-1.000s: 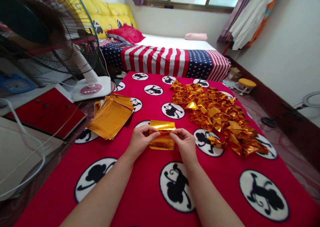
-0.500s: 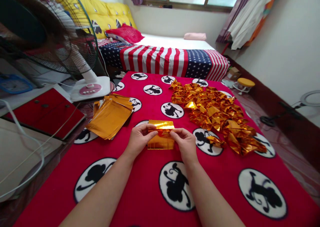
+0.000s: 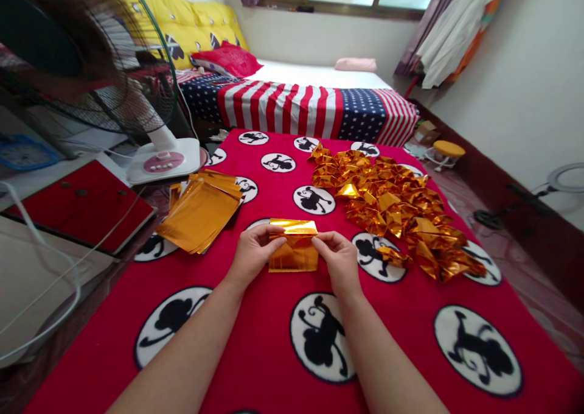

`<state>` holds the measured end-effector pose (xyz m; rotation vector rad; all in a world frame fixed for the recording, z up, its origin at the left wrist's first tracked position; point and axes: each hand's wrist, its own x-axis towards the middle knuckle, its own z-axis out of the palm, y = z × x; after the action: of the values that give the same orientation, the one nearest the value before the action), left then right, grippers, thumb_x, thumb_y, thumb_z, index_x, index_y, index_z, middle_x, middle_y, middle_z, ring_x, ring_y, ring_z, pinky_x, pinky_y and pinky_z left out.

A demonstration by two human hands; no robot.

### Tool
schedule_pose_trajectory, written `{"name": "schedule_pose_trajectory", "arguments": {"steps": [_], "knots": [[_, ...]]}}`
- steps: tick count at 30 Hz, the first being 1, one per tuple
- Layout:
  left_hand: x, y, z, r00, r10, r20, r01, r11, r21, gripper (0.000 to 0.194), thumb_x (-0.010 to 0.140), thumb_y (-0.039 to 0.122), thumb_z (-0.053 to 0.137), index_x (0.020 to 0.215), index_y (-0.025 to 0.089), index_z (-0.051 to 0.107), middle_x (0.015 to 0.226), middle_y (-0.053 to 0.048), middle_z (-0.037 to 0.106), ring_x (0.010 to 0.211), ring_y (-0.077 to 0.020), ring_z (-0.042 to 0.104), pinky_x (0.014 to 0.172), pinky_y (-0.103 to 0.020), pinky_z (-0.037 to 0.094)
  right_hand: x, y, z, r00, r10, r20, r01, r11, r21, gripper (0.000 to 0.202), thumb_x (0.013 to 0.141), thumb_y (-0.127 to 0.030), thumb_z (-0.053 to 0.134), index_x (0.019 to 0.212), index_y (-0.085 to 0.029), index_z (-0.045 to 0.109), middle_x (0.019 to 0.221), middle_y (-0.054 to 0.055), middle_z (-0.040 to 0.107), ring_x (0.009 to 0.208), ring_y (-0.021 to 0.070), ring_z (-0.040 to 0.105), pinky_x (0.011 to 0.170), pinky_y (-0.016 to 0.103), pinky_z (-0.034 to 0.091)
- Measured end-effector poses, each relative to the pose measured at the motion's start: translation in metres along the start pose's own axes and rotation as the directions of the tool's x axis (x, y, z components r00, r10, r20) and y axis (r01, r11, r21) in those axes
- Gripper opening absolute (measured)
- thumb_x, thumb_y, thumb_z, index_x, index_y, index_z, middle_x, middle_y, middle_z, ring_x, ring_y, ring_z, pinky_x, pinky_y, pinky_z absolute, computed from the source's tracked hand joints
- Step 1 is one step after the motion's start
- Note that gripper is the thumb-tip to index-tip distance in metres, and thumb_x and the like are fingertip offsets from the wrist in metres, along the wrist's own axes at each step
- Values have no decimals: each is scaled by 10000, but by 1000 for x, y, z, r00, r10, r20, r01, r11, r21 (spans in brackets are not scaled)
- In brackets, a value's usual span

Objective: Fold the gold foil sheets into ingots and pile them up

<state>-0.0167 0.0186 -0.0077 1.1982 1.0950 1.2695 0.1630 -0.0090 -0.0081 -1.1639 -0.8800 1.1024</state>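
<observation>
A sheet of gold foil paper (image 3: 294,259) lies in front of me on the red cloth (image 3: 255,353), creased across and partly folded along its middle. My left hand (image 3: 254,249) pinches the fold at its left end, thumb on the near side. At the right end, my right hand (image 3: 336,254) grips the same fold between thumb and fingers. To the left rests a fanned stack of flat gold foil sheets (image 3: 198,213). On the right, a heap of folded gold foil pieces (image 3: 387,204) spreads out, with one small folded piece (image 3: 393,256) nearest my right hand.
A fan (image 3: 159,152) stands at the left beside a red-topped cabinet (image 3: 82,204). Beyond the cloth is a bed with a striped and starred cover (image 3: 292,109). A yellow-topped stool (image 3: 449,149) and a cardboard box (image 3: 426,132) are on the floor at the right.
Both hands stay nearly in place on the foil sheet. The raised fold between them now looks flatter, and the right fingertips have shifted slightly. The stack and heap are unchanged.
</observation>
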Motion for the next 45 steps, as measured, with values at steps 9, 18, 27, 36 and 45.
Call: {"name": "schedule_pose_trajectory", "arguments": {"steps": [9,18,27,36,45], "knots": [[0,-1,0,1000,1,-7,-1,1000,23,296,603,295,832,828,135,726,818,-56,741,730,-172,688,687,-264,562,1,5,-2,999,-22,-26,20,999,-50,211,663,-348,804,725,-171,708,760,35,728,678,158,644,666,274,513],[0,-2,0,1000,2,-6,-2,1000,18,299,602,289,836,835,136,728,821,-65,741,740,-181,694,687,-275,571,0,5,0,994,-22,-103,20,1000,-22,227,645,-349,815,723,-170,701,724,23,715,648,151,634,638,273,504],[-1,2,2,1000,7,-17,-7,1000,10,287,590,277,840,815,139,727,812,-59,743,734,-176,696,696,-268,569,-2,4,3,990,-68,-125,74,996,44,282,635,-271,825,826,-196,631,732,-15,691,665,131,647,645,244,511],[-1,3,1,999,30,-12,-29,999,45,289,608,295,833,829,137,733,829,-65,744,749,-187,695,707,-281,571,-2,5,4,996,-36,-87,41,998,51,233,663,-298,797,855,-191,717,835,32,737,755,175,679,755,321,549],[-2,1,2,999,42,-34,-41,999,8,357,603,300,843,886,128,709,882,-74,738,793,-194,699,751,-306,573,-2,5,4,993,-34,-112,38,999,29,225,635,-311,814,801,-191,718,788,27,733,726,175,675,730,321,550]]}}
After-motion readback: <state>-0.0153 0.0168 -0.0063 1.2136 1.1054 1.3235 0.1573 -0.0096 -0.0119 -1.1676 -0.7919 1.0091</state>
